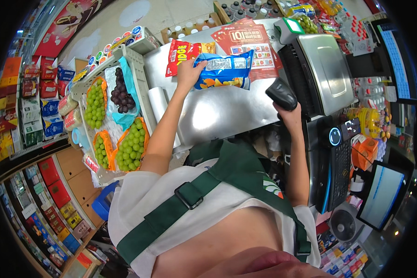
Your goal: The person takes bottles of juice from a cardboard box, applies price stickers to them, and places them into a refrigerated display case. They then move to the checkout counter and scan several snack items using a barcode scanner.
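My left hand grips the left end of a blue snack bag, its printed back turned up, above the metal counter. Partly behind that bag and my hand lies a red snack bag. In my right hand is a black handheld barcode scanner, held over the counter's right part with its head towards the blue bag. Red printed leaflets lie on the counter beyond the blue bag, which covers part of them.
On the left stands a plastic crate with green grapes and dark grapes. A clear plastic roll lies beside it. To the right are a metal-topped machine, a keyboard and monitors. Bottles stand beyond the counter.
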{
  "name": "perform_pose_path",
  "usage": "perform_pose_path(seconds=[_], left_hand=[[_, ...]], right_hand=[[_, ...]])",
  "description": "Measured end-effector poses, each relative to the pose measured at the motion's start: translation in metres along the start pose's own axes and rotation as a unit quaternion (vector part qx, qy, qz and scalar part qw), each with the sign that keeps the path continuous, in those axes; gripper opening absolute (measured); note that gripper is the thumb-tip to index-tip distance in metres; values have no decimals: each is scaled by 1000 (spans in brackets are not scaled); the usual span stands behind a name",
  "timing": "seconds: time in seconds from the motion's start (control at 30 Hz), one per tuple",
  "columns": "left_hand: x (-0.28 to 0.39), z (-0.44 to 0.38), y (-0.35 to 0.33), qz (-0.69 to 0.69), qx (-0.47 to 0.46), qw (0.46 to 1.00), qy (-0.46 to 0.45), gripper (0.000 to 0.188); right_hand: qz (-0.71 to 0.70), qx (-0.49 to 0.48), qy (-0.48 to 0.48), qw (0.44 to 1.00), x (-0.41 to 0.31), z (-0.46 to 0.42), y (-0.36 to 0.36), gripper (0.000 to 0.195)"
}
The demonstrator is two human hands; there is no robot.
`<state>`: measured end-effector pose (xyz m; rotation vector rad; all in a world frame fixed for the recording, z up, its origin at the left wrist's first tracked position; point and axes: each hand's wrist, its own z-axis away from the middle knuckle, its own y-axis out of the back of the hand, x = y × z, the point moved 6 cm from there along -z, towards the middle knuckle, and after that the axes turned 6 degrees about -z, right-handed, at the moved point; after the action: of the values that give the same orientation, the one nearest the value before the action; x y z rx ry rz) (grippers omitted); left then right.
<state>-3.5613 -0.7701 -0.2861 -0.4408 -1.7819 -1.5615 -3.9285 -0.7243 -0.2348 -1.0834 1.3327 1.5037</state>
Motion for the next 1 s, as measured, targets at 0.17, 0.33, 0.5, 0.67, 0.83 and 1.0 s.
perform_pose_path(seconds=[0.17,0.33,0.5,0.67,0.83,1.0], left_hand=[[2,-15,-27,41,-88,993,-72,40],[8,-19,-41,23,-151,987,-53,41],[14,-29,-59,63,-113,985,-115,48],[31,-53,-104,78,1,996,-52,49],[65,-21,-86,-155,-146,971,-110,61],[2,0,-49,-278,-101,931,-214,115]], right_hand=[[313,2,152,938,-86,10,-9,26],[377,13,142,915,-88,16,-5,26],[357,36,116,926,-81,23,-5,30],[208,46,83,973,-68,33,-14,29],[155,25,16,987,-45,61,-29,31],[71,23,-52,996,-6,101,-34,36]])
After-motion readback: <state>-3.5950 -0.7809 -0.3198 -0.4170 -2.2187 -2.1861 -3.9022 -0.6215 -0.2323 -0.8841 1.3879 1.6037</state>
